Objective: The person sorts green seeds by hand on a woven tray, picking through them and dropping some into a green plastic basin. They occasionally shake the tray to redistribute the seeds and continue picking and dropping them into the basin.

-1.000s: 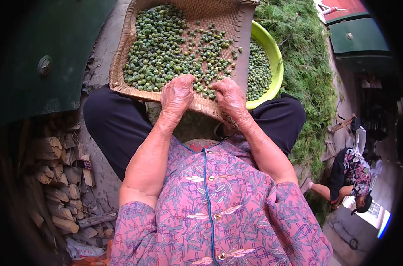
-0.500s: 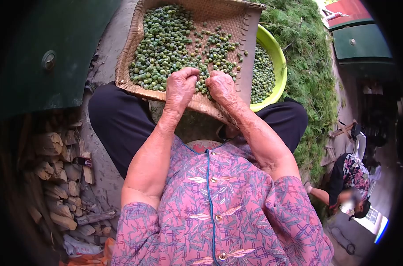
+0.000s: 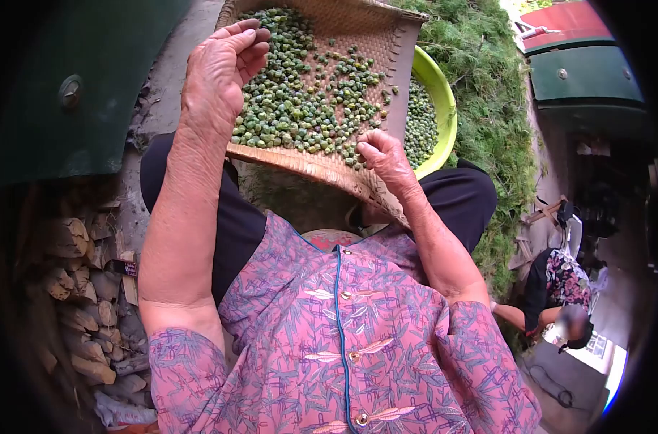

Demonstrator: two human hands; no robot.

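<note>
A woven wicker tray (image 3: 285,158) rests across the lap, holding many small round green fruits (image 3: 289,108). My left hand (image 3: 224,69) is raised over the tray's left side, its fingers loosely bent and apart, with nothing visible in them. Near the front right edge, my right hand (image 3: 388,158) has thumb and forefinger pinched close to the fruits; what lies between the fingertips is too small to make out. Beside the tray on the right, partly under its edge, stands a yellow-green basin (image 3: 448,119) containing more small green fruits (image 3: 420,126).
Cut green foliage (image 3: 481,108) lies along the right. Split firewood (image 3: 90,318) is stacked at lower left, below a dark green panel (image 3: 47,79) with a round fitting. Another person (image 3: 560,289) is at the far right.
My left hand has lifted from the tray's front, moving up and left over the fruits. My right hand has shifted right and slightly toward my body, to the tray's front right edge.
</note>
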